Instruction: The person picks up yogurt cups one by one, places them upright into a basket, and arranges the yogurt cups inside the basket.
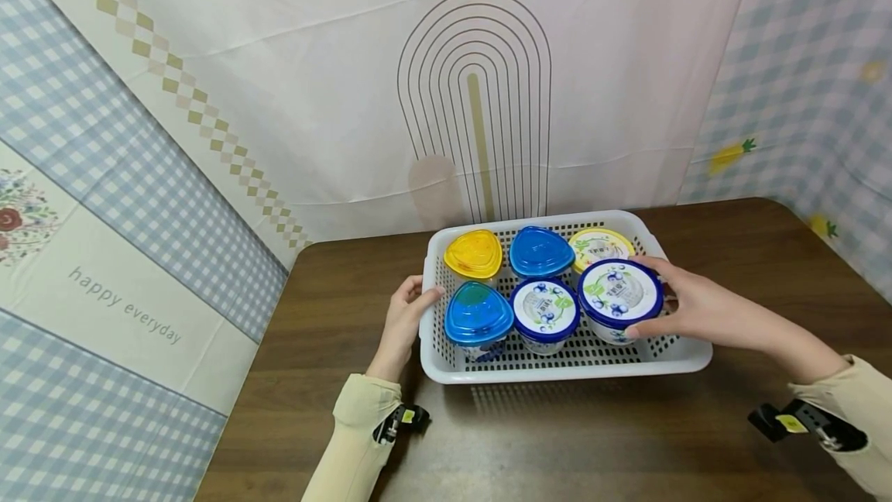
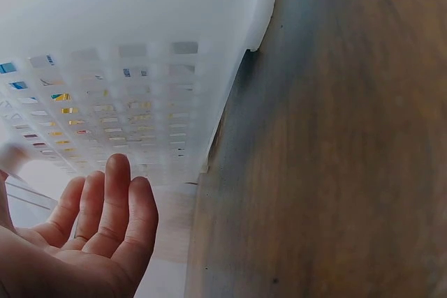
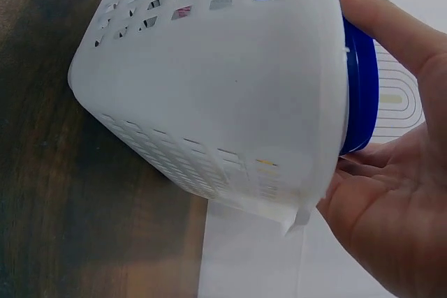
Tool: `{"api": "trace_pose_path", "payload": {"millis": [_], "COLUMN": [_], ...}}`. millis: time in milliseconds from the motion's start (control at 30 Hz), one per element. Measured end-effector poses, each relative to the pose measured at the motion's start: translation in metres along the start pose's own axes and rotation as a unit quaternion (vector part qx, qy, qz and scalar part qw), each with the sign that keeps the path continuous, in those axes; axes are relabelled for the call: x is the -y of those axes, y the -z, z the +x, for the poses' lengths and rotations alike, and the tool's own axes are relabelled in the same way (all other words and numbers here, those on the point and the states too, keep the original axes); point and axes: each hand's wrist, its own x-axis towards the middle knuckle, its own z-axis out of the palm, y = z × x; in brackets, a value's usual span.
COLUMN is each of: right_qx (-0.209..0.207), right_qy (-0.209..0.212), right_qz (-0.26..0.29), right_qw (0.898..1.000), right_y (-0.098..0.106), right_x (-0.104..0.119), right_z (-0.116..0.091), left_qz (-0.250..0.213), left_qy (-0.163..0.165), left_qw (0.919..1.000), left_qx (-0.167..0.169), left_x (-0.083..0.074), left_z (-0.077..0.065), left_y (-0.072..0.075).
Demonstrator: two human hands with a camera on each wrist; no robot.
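Observation:
A white plastic basket (image 1: 564,372) with slotted walls stands on the wooden table. My left hand (image 1: 402,320) holds its left rim, the thumb over the edge and the fingers along the outer wall. My right hand (image 1: 690,304) grips a round tub with a dark blue lid (image 1: 622,290) at the basket's right end, thumb in front and fingers behind. Beside that tub is a similar blueberry-printed tub (image 1: 545,310). A yellow-rimmed round tub (image 1: 601,245) sits behind, partly hidden. Jars with a yellow lid (image 1: 474,252), a blue lid (image 1: 540,251) and a blue-green lid (image 1: 478,314) fill the left part.
The brown wooden table (image 1: 530,448) extends in front of the basket and to both sides. A white patterned cloth (image 1: 334,99) hangs close behind it. Checked cloth hangs at the left (image 1: 125,177) and right (image 1: 787,99).

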Motion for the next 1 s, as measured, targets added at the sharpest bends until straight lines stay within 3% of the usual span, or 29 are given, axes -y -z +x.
{"api": "trace_pose_path", "payload": {"millis": [1000], "right_qx": [0.008], "right_qy": [0.017], "right_qz": [-0.056], "right_qw": [0.998], "right_y": [-0.0032], "right_x": [0.0045], "right_z": [0.0011], "left_qz": [-0.008], "left_qy": [-0.003], "left_qw": [1.0000], "left_qx": [0.003], "left_x": [0.0023], "left_z": [0.0006], "left_y": [0.0011]}}
